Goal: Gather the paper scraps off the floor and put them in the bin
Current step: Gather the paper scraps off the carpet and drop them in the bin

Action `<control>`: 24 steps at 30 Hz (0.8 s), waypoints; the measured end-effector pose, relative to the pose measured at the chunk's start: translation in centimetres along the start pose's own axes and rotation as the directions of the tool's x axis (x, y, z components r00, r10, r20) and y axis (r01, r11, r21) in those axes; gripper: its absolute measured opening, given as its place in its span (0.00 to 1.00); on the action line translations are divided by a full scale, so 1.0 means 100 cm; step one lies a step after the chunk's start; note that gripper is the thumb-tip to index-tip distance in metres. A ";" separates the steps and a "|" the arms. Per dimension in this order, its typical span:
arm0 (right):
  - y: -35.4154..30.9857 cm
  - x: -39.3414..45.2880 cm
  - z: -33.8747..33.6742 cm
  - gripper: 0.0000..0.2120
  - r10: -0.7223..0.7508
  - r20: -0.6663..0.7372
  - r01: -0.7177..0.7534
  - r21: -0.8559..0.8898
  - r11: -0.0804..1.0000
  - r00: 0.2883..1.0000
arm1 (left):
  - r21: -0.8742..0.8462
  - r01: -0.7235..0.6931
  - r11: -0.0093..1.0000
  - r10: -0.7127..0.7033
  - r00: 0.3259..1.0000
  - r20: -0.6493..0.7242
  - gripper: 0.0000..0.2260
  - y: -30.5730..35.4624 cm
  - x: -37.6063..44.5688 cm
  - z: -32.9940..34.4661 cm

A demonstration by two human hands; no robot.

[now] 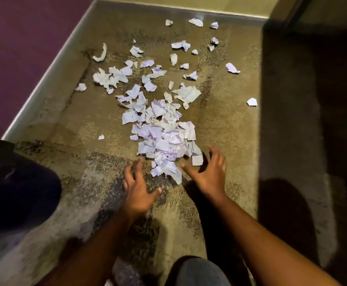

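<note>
Heap: the dense pile of crumpled white and lilac paper scraps (164, 139) lies on the speckled brown floor (230, 124), long axis running away from the person.
Grip: left hand (137, 188) and right hand (207, 172) both released, fingers spread, holding nothing.
Relation: heap's near tip sits between the hands; right hand nearer.
Strays: loose white paper scraps (180, 45) reach toward the far wall.
Bin: a dark shape (13, 182) at the left edge, possibly the bin; cannot tell.

No readable text. Paper scraps (164, 137) on the floor (230, 141) show faint handwriting-like marks, too small and blurred to make out. No labels or numbers.
</note>
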State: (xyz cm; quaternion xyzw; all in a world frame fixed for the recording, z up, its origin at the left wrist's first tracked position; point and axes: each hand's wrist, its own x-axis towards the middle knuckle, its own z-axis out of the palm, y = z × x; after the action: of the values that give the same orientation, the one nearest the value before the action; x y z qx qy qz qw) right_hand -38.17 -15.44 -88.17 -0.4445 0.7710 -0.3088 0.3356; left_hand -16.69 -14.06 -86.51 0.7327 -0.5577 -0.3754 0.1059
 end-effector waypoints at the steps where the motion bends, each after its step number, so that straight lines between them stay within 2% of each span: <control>1: 0.003 -0.008 -0.002 0.60 0.014 0.022 -0.011 -0.117 0.993 1.000 | 0.018 0.027 0.999 -0.027 1.000 0.001 0.53 -0.002 0.002 -0.003; 4: 0.010 -0.023 0.011 0.69 0.020 0.137 0.022 -0.295 0.955 0.990 | 0.051 0.078 0.996 -0.078 0.997 -0.012 0.52 -0.004 0.009 -0.002; 6: 0.003 -0.017 0.029 0.70 0.014 0.154 0.039 -0.340 0.940 0.988 | 0.039 0.114 0.993 -0.114 0.994 0.000 0.50 -0.005 0.016 0.000; 8: -0.012 -0.003 0.045 0.65 0.018 0.144 0.025 -0.291 0.956 0.989 | -0.030 0.100 0.994 -0.099 0.994 0.045 0.49 -0.006 0.026 0.001; 11: -0.041 0.018 0.056 0.47 -0.043 0.192 0.076 -0.170 0.983 0.980 | -0.100 -0.001 0.995 0.015 0.991 0.136 0.47 -0.002 0.037 -0.006; 13: -0.059 0.030 0.048 0.38 -0.094 0.158 0.131 -0.240 0.962 0.983 | -0.007 -0.082 0.997 0.082 0.995 0.060 0.46 0.005 0.043 -0.014; 15: -0.074 0.040 0.032 0.34 -0.156 0.042 0.160 -0.364 0.918 0.987 | 0.175 -0.125 0.977 0.139 0.988 -0.071 0.49 0.015 0.052 -0.027; 17: -0.086 0.049 0.020 0.39 -0.218 0.053 0.219 -0.431 0.875 0.974 | 0.299 -0.132 0.945 0.159 0.985 -0.068 0.57 0.023 0.066 -0.037; 19: -0.095 0.061 0.015 0.51 -0.217 0.250 0.316 -0.480 0.818 0.944 | 0.364 -0.138 0.921 0.136 0.990 0.030 0.63 0.032 0.080 -0.042; 21: -0.100 0.075 0.018 0.63 -0.166 0.471 0.422 -0.515 0.746 0.867 | 0.415 -0.156 0.896 0.114 0.986 0.123 0.65 0.044 0.094 -0.041; 23: -0.101 0.086 0.027 0.68 -0.104 0.595 0.488 -0.533 0.692 0.797 | 0.439 -0.146 0.886 0.080 0.983 0.166 0.66 0.053 0.105 -0.035; 24: -0.099 0.090 0.033 0.69 -0.083 0.613 0.498 -0.546 0.674 0.785 | 0.445 -0.123 0.887 0.052 0.984 0.169 0.66 0.055 0.110 -0.031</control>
State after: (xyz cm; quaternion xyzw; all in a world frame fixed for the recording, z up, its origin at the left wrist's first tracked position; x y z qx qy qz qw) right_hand -34.25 -28.14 -84.56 -0.7260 0.6158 0.0840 0.2945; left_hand -17.62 -26.70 -85.93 0.6803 -0.6689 -0.2845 -0.0936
